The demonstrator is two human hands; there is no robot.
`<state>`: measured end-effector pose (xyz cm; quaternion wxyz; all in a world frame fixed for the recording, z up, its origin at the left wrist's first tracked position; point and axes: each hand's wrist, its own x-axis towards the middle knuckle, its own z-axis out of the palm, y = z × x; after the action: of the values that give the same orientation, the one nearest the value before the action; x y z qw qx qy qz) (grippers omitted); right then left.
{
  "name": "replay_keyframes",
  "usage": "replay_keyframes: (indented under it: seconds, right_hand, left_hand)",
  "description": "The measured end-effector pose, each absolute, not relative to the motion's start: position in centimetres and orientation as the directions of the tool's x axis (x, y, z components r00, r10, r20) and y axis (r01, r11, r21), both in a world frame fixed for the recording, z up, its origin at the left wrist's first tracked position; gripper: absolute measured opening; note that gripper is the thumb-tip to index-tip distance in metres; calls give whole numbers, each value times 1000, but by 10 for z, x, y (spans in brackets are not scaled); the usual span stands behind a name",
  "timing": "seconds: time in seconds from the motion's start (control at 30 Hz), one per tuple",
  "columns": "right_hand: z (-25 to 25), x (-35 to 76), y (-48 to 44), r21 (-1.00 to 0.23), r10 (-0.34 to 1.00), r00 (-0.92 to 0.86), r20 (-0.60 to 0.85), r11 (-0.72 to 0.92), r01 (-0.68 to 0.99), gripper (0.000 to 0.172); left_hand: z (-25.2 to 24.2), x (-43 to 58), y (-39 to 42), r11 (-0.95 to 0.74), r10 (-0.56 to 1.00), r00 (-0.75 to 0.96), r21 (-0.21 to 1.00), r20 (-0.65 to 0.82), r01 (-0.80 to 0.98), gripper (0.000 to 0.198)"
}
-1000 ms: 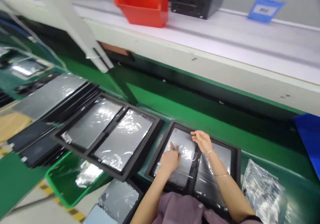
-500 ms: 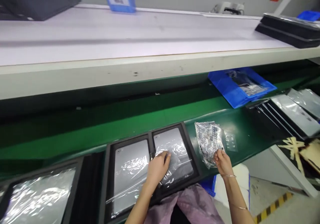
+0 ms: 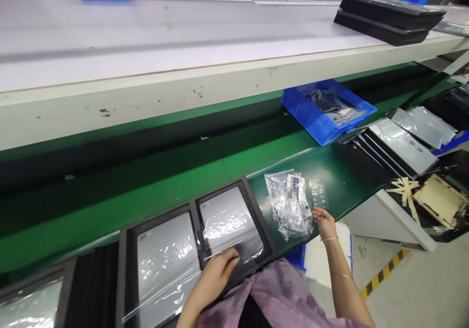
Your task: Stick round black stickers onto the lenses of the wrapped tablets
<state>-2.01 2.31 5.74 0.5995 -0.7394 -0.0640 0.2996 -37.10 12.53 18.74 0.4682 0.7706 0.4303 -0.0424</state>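
A black foam tray [image 3: 192, 203] holds two flat grey panels side by side, the left panel [image 3: 166, 255] and the right panel [image 3: 227, 211], both under clear film. My left hand [image 3: 220, 269] is over the lower edge of the right panel, fingers curled and pressed together; what they pinch, if anything, is too small to tell. My right hand [image 3: 325, 223] is at the right edge of a pile of printed clear plastic bags [image 3: 289, 203], its fingers together near a small clear strip [image 3: 318, 194]. Whether it grips anything cannot be made out.
Beyond the green surface [image 3: 154, 186] runs a raised white shelf [image 3: 220, 74]. A blue bin [image 3: 318, 118] with bagged parts stands behind the bags. Stacked panels [image 3: 403, 142] lie at right, another foam tray [image 3: 22, 289] at lower left.
The view has swung right, so things sit further left. My left hand has moved down the right panel towards its near edge. My right hand is now closer to the clear strip.
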Motion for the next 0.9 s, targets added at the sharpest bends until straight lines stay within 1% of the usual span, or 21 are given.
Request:
replay_keyframes:
  seconds: [0.07,0.13,0.2,0.23,0.27,0.33,0.43,0.5,0.57,0.67,0.73,0.8,0.83,0.87,0.9]
  right_hand:
    - [46,-16,29,-906,396,839,-374,-348,-240,30]
    - [41,-12,33,-880,344,863,-369,-429,-205,32]
    - [40,-8,36,-842,314,879,-358,-515,-159,32]
    - [40,-7,37,-820,310,882,-354,-556,-133,31]
    - [41,-6,39,-798,314,882,-352,-592,-109,30]
    - [44,-6,43,-764,330,875,-354,-642,-67,30]
    - [52,-10,48,-754,354,869,-344,-656,-32,33]
    - [63,-14,51,-778,381,866,-322,-628,-13,36]
    - [79,-18,51,-821,441,843,-309,-571,-3,41]
    - [114,-29,51,-886,583,745,-323,-463,-22,49]
    - [144,-42,51,-915,677,660,-326,-402,-40,50]
    - [175,-63,54,-943,769,555,-316,-318,-96,45]
    - [191,-76,57,-953,822,482,-302,-255,-162,41]
    - [205,-91,60,-951,870,402,-285,-203,-234,38]
    - [218,-107,64,-940,909,320,-267,-173,-293,39]
  left_hand:
    - [191,-374,117,-50,636,628,789,-447,612,26]
    - [190,-375,113,107,670,594,849,-446,517,27]
    - [186,-375,112,203,716,531,863,-453,463,40]
    - [184,-374,113,213,743,497,863,-448,459,45]
    - [182,-373,114,200,770,469,862,-432,466,45]
    - [180,-371,117,159,814,422,852,-399,499,39]
    - [180,-367,120,156,846,371,843,-383,516,36]
    - [180,-364,119,148,862,355,849,-362,507,34]
    - [180,-361,117,140,866,363,865,-343,482,30]
    - [177,-357,114,180,851,397,902,-343,393,29]
    - [174,-354,115,195,855,403,922,-327,335,30]
    - [174,-352,118,199,872,378,932,-310,304,31]
    - [175,-351,121,218,877,365,936,-312,277,33]
    - [177,-350,123,252,874,365,942,-320,223,36]
    - [181,-350,125,308,855,395,942,-336,134,42]
